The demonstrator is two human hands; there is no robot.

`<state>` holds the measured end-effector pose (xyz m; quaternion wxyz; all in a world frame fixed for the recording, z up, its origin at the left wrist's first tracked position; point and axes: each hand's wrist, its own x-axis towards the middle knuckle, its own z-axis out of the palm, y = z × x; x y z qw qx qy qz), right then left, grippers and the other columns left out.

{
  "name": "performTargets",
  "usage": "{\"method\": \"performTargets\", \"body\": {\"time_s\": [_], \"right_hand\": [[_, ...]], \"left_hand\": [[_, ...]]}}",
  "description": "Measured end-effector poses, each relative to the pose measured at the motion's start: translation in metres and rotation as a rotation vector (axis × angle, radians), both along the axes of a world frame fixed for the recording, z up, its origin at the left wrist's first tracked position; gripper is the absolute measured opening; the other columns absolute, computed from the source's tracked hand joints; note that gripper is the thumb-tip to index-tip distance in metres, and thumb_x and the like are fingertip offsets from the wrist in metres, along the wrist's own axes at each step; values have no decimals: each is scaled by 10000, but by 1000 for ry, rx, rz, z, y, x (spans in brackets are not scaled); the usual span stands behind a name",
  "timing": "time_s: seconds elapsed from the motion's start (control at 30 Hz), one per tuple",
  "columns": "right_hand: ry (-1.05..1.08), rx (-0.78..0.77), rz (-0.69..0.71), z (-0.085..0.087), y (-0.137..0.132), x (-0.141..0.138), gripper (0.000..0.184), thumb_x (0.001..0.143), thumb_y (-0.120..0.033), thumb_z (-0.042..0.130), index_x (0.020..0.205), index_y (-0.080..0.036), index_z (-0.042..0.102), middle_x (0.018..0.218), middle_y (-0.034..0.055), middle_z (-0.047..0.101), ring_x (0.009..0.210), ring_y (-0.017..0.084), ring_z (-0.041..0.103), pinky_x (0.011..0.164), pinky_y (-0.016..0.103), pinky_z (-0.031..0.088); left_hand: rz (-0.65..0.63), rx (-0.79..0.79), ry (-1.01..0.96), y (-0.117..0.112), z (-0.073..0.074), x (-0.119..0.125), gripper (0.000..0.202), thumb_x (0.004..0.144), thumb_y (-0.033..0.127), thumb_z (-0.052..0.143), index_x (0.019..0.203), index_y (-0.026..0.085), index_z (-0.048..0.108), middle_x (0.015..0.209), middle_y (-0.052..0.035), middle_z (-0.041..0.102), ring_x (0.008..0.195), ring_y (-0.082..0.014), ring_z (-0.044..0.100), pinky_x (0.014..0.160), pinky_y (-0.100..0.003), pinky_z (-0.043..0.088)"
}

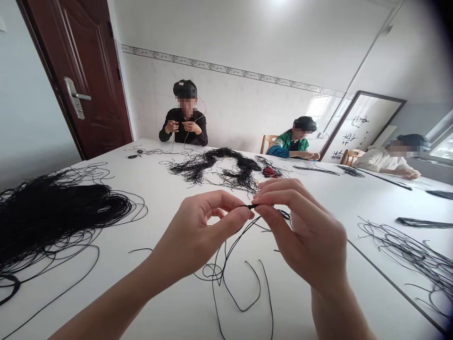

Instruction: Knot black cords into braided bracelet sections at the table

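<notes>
Above the middle of the white table, a knotted black cord (251, 206) is stretched between my two hands. My left hand (208, 222) pinches one end of the knotted part between thumb and index finger. On the other side, my right hand (300, 226) grips it with the thumb and fingertips, very close to the left fingertips. Loose black strands (233, 245) hang below the hands and curl on the tabletop. What lies inside the fingertips is partly hidden.
A large heap of black cord (63, 212) covers the table's left side. Another pile (219, 163) lies ahead, beside a red-and-black object (269, 172). More cords (414, 255) spread at right, past a table seam. Several people sit across the white table (148, 172), hands at work.
</notes>
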<state>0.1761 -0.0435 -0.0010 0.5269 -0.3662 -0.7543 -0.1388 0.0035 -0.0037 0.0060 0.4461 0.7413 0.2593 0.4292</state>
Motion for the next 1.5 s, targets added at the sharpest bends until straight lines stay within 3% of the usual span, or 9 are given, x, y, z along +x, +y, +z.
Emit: {"method": "performTargets", "body": {"time_s": [0.13,0.4,0.6,0.7,0.83,0.93,1.07,1.3,1.5], "right_hand": [[-20,16,-15,0,-1,0,150,907,-70,589,926,-218,580,868,25,649,890,172,622,814,401,508],[-138,108,-33,-2,3,1,187,894,-67,596,982,-227,556,893,33,653,939,193,605,853,423,482],[-133,102,-27,-2,3,-1,192,887,-52,601,966,-219,550,870,28,649,933,187,607,864,428,473],[-65,118,-35,-3,1,-3,199,881,-94,632,1020,-217,559,981,67,626,995,208,599,865,438,482],[-24,112,-106,-6,-5,-8,101,874,-209,666,944,-211,592,1007,78,534,943,204,571,778,414,479],[-47,-13,-152,-10,-5,-13,16,899,-230,644,899,-226,628,1022,58,535,957,193,567,840,451,456],[59,-144,6,-17,1,-18,77,937,-161,574,931,-229,607,1097,53,540,1007,151,574,848,361,504],[180,-303,226,-19,3,-23,150,952,-127,499,836,-217,530,999,51,507,1009,160,529,785,296,537],[189,-310,261,-15,-3,-27,170,950,-112,479,816,-199,537,919,39,503,929,142,502,748,270,514]], "left_hand": [[29,-18,3,0,1,0,186,886,349,635,767,235,721,737,25,694,716,-133,605,737,-280,503],[36,-68,22,-1,0,0,217,899,351,583,742,248,691,694,4,614,698,-154,549,563,-253,439],[24,-69,28,0,-1,-1,182,875,344,617,746,231,680,728,1,655,717,-153,579,627,-261,487],[80,-69,-1,-1,-2,-1,173,871,324,625,734,231,675,710,15,651,699,-140,574,613,-243,479],[152,-80,-88,-3,-2,0,152,886,355,629,800,253,702,917,27,700,750,-120,601,675,-234,511],[149,-82,-153,-4,-3,2,143,883,323,639,769,255,694,1064,46,680,786,-103,619,684,-212,518],[101,-56,-211,-3,-7,5,122,876,265,647,761,264,690,987,60,662,888,-92,622,761,-180,500],[110,-18,-209,-1,-9,6,130,872,246,645,756,258,702,978,50,634,895,-85,604,778,-185,482],[115,53,-185,-5,-10,4,131,872,258,617,780,247,709,1021,6,605,879,-126,621,726,-249,525]]}}
